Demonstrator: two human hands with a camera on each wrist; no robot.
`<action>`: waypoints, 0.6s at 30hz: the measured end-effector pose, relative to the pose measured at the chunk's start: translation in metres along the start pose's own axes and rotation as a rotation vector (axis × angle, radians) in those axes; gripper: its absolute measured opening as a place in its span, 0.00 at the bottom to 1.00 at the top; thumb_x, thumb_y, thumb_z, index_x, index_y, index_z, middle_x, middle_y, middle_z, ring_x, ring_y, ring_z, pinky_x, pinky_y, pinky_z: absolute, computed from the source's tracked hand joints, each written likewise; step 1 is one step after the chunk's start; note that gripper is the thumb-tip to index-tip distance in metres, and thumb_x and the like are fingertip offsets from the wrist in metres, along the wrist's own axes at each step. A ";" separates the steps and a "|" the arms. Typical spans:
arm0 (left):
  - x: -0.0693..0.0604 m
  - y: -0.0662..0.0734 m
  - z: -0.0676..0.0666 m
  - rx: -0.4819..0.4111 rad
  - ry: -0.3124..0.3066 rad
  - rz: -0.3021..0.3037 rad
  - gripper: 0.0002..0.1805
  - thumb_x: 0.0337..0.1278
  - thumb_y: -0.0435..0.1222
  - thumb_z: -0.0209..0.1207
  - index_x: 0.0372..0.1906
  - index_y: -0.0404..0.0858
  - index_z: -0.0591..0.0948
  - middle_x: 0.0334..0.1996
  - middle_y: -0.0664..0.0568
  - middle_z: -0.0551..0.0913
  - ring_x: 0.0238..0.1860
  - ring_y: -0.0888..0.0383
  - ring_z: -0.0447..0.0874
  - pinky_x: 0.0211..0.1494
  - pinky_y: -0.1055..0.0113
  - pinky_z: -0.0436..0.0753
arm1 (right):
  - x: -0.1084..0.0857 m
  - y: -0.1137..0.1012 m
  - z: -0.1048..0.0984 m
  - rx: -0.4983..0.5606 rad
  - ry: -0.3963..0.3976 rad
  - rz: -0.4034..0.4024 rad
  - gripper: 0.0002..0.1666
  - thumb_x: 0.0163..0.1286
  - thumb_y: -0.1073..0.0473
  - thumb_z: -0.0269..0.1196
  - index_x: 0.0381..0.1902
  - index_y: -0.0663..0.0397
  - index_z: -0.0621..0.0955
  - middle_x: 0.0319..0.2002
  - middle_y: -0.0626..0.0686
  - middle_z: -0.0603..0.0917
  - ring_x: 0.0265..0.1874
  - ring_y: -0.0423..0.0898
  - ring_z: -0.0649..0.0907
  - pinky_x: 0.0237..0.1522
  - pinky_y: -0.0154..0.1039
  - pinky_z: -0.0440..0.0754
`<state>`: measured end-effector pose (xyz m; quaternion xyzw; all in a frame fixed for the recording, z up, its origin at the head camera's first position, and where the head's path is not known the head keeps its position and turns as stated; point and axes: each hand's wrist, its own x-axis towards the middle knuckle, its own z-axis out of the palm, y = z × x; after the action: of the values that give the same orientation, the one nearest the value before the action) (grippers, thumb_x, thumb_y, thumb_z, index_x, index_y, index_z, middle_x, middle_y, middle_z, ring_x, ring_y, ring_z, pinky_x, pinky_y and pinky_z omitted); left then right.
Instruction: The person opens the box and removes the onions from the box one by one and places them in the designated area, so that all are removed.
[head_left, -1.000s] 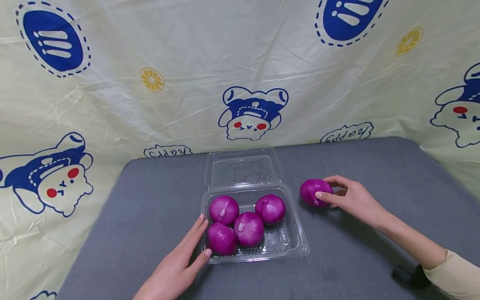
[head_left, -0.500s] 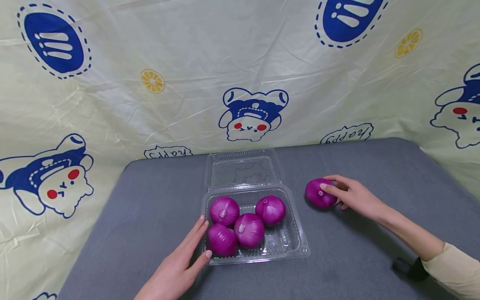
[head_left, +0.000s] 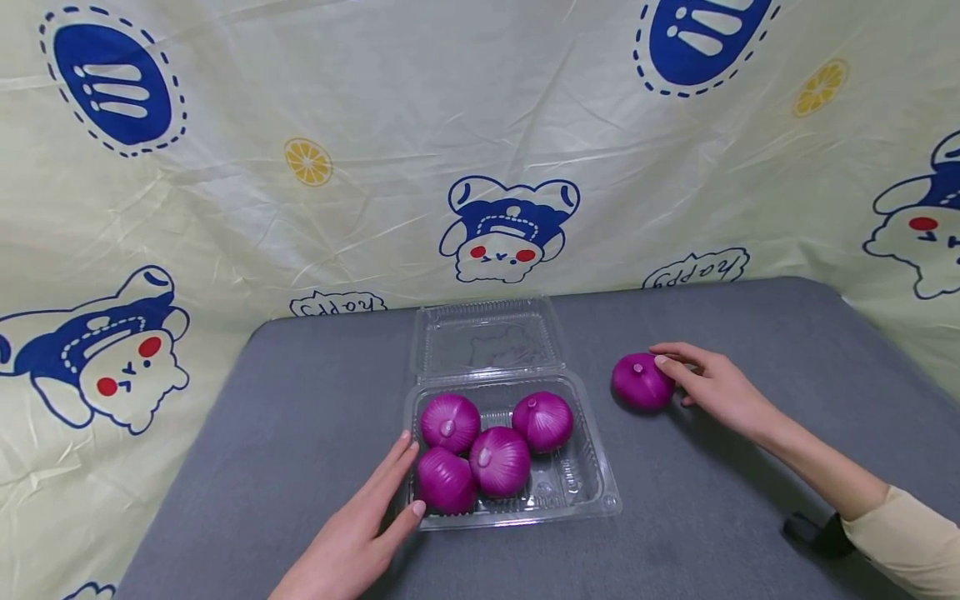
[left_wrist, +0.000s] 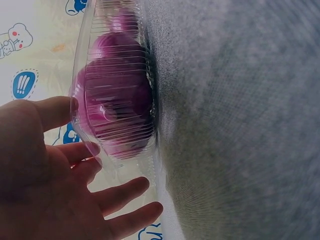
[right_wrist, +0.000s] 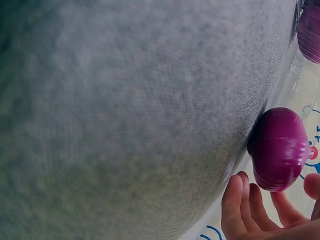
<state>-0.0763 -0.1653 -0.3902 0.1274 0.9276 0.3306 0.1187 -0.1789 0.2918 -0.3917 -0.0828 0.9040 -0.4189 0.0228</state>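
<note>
Several red onions (head_left: 499,462) sit in a clear plastic clamshell box (head_left: 558,492), its lid (head_left: 487,337) folded back on the table. At the box's left side is my left hand (head_left: 352,521), thumb and fingertips spread along the rim. In the left wrist view, those fingers (left_wrist: 127,192) look straight and relaxed, with the onions visible through the ribbed wall. One more red onion (head_left: 642,383) stands on the table to the right of the box, stem up. My right hand (head_left: 720,396) is just right of it; in the right wrist view its loosely bent fingers (right_wrist: 232,205) appear apart from the onion (right_wrist: 280,150).
Grey cloth covers the table (head_left: 315,392). A pale printed curtain (head_left: 375,83) hangs behind its back edge. A black strap (head_left: 817,533) shows by the right sleeve (head_left: 900,533).
My right hand has set the single onion down slightly farther right, turned its stem upward, and drawn its fingers back from it. The left hand and the box have stayed put.
</note>
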 end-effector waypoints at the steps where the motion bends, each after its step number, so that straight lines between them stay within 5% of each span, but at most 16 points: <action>1: 0.000 0.000 0.000 0.002 0.003 0.002 0.39 0.66 0.61 0.52 0.77 0.54 0.58 0.77 0.66 0.49 0.75 0.57 0.52 0.68 0.46 0.66 | 0.000 0.000 0.000 -0.002 0.006 -0.005 0.30 0.78 0.45 0.52 0.67 0.59 0.71 0.58 0.63 0.77 0.37 0.53 0.81 0.33 0.40 0.83; 7: -0.001 0.000 0.001 0.009 0.013 0.012 0.38 0.66 0.59 0.53 0.77 0.54 0.59 0.77 0.66 0.49 0.75 0.59 0.52 0.68 0.46 0.65 | -0.003 -0.001 0.002 -0.049 0.074 -0.036 0.28 0.78 0.47 0.53 0.66 0.59 0.73 0.56 0.62 0.78 0.37 0.54 0.82 0.32 0.39 0.83; 11: -0.001 0.000 0.001 0.002 0.008 0.009 0.39 0.66 0.60 0.52 0.77 0.53 0.59 0.77 0.66 0.49 0.75 0.58 0.52 0.69 0.46 0.65 | -0.008 -0.006 0.002 -0.104 0.133 -0.052 0.26 0.77 0.47 0.54 0.66 0.56 0.74 0.58 0.60 0.79 0.48 0.56 0.80 0.41 0.40 0.78; 18: 0.001 0.000 0.000 -0.007 -0.004 -0.001 0.39 0.66 0.61 0.52 0.77 0.54 0.58 0.77 0.65 0.49 0.75 0.57 0.52 0.69 0.46 0.64 | -0.020 -0.019 0.005 -0.140 0.218 -0.107 0.24 0.75 0.51 0.57 0.65 0.52 0.75 0.58 0.58 0.79 0.52 0.52 0.78 0.45 0.28 0.73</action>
<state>-0.0773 -0.1656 -0.3903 0.1273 0.9263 0.3334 0.1211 -0.1563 0.2789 -0.3810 -0.0862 0.9224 -0.3620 -0.1040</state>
